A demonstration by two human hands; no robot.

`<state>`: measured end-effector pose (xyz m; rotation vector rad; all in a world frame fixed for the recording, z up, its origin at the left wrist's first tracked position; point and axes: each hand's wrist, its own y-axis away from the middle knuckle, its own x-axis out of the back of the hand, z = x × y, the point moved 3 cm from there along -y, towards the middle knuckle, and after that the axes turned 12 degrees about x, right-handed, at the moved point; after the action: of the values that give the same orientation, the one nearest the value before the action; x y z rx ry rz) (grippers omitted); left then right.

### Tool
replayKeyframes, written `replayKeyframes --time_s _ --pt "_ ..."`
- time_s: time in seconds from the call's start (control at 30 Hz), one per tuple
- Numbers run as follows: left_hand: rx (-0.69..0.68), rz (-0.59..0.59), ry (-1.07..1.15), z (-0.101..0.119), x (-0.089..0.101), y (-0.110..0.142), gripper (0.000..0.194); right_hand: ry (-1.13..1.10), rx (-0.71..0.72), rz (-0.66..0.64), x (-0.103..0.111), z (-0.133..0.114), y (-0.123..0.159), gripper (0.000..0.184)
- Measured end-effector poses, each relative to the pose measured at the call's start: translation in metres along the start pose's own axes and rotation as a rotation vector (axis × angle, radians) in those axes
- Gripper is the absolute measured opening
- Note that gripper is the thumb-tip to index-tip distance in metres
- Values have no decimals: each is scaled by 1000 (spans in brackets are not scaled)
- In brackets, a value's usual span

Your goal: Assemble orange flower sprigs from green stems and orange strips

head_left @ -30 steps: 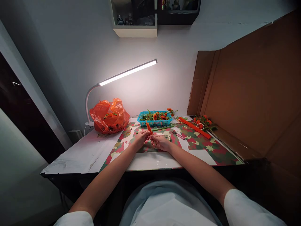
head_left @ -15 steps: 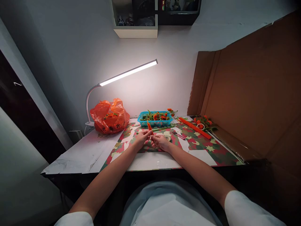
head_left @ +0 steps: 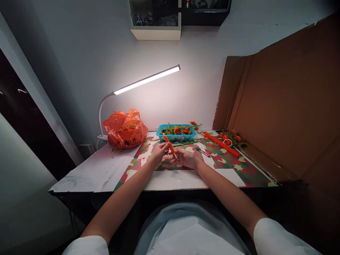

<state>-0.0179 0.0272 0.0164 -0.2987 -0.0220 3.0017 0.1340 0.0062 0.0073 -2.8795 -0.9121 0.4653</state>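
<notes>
A desk lamp [head_left: 146, 80] is lit at left above a red-orange plastic bag [head_left: 126, 136] on the desk. At centre, an orange-covered stick [head_left: 169, 144], bare at its lower end, is held tilted above the patterned desktop, clamped between the thumb and fingers of the left hand [head_left: 160, 153]. Behind it, flowers are held in a blue basket [head_left: 183, 138]. The right hand [head_left: 186, 158] is turned palm up, its fingers loosely apart by the stick's lower end; whether contact is made cannot be told. The step appears to be handling the covered stick; a steady left pinch seems called for, with the bare end met lightly. Farther right, pink-handled snips [head_left: 204, 152] and an orange strip [head_left: 220, 144] are laid out.
</notes>
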Motion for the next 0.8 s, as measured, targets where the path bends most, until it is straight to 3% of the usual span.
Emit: replayKeyframes --time_s 0.17,0.33,0.63,0.8 --pt "12 -26 -30 -2 -1 1 50 7 -65 44 -2 1 3 23" --pt "19 -10 -59 0 -1 1 50 -3 -87 -43 -6 6 0 28" --pt "86 49 -88 -2 4 3 44 279 115 124 -2 9 -6 45" --pt "103 2 94 9 11 -2 45 122 123 59 0 14 -11 48"
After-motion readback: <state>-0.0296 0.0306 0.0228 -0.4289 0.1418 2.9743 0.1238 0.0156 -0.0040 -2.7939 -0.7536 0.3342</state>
